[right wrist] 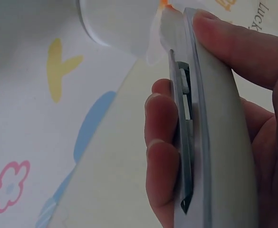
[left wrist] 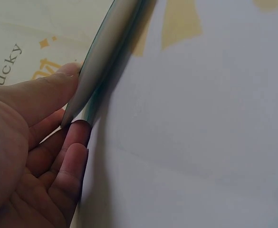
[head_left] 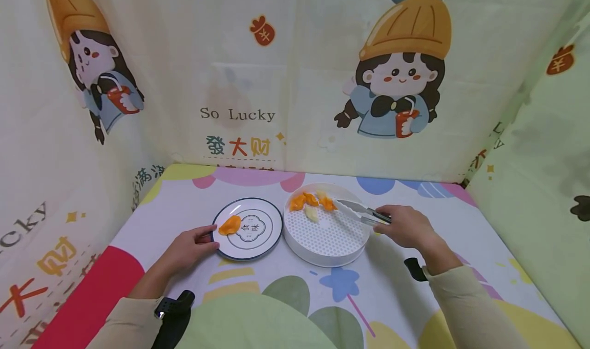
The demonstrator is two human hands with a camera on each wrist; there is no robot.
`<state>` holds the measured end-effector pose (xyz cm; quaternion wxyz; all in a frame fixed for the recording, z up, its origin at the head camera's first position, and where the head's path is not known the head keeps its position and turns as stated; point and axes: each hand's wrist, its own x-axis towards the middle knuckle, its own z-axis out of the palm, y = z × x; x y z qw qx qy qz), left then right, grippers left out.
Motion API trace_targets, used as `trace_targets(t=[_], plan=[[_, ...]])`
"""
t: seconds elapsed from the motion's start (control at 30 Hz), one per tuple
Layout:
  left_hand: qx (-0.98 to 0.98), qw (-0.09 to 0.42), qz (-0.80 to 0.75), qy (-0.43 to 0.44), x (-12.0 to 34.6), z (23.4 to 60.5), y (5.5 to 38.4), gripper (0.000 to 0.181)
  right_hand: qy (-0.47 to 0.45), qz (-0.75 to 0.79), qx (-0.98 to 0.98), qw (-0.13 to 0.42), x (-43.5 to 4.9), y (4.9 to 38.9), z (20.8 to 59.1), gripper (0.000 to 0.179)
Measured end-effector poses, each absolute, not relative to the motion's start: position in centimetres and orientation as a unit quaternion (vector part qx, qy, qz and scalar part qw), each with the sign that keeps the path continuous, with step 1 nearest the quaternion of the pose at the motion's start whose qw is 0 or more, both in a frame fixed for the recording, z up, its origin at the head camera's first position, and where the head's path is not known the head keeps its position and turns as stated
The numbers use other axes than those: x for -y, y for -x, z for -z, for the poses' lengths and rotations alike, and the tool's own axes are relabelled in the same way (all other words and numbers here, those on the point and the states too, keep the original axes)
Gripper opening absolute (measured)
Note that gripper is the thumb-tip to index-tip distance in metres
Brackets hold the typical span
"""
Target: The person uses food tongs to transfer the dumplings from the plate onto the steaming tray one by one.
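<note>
My left hand (head_left: 188, 247) pinches the left rim of a white plate (head_left: 262, 246) with a dark blue edge. Thumb and fingers grip that rim (left wrist: 105, 52) in the left wrist view. One orange dumpling-like piece (head_left: 230, 225) lies on the plate. In my right hand (head_left: 405, 227) is a pair of metal tongs (head_left: 369, 213), held between thumb and fingers. Their tips reach an orange piece (head_left: 328, 204) inside a round white steamer tray (head_left: 322, 259) with a perforated base; whether they clamp it cannot be told. Other orange pieces (head_left: 297, 202) and pale pieces (head_left: 311, 214) lie there too.
The plate and tray stand side by side on a colourful printed tablecloth (head_left: 258, 318). A cartoon-printed cloth wall (head_left: 313, 82) rises behind the table, with more cloth at left and right. Black straps (head_left: 172, 318) are worn on both wrists.
</note>
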<state>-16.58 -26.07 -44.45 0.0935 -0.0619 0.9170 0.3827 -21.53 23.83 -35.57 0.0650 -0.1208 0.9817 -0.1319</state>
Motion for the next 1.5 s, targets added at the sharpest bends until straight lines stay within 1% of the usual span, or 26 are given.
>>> trace_targets(t=[0.23, 0.67, 0.8, 1.0, 1.27, 1.5], plan=[[-0.916, 0.091, -0.386, 0.065, 26.1, 44.8, 16.7, 0.071, 0.112, 0.137, -0.981, 0.079, -23.7, 21.5, 35.7, 0.054], [-0.919, 0.088, -0.38, 0.063, 26.1, 44.9, 16.7, 0.071, 0.117, 0.143, -0.979, 0.084, -23.7, 21.7, 35.9, 0.053], [-0.918, 0.088, -0.381, 0.063, 26.1, 44.8, 16.7, 0.071, 0.114, 0.144, -0.979, 0.086, -23.8, 21.5, 35.8, 0.058], [-0.917, 0.086, -0.385, 0.066, 26.1, 45.0, 16.6, 0.071, 0.1, 0.164, -0.979, 0.064, -23.6, 21.2, 35.1, 0.065], [-0.916, 0.086, -0.387, 0.066, 26.2, 44.9, 16.7, 0.072, 0.112, 0.178, -0.976, 0.051, -21.6, 20.7, 34.4, 0.066], [-0.914, 0.087, -0.39, 0.067, 26.1, 44.8, 16.6, 0.07, 0.155, 0.18, -0.97, 0.053, -18.3, 20.4, 34.6, 0.065]])
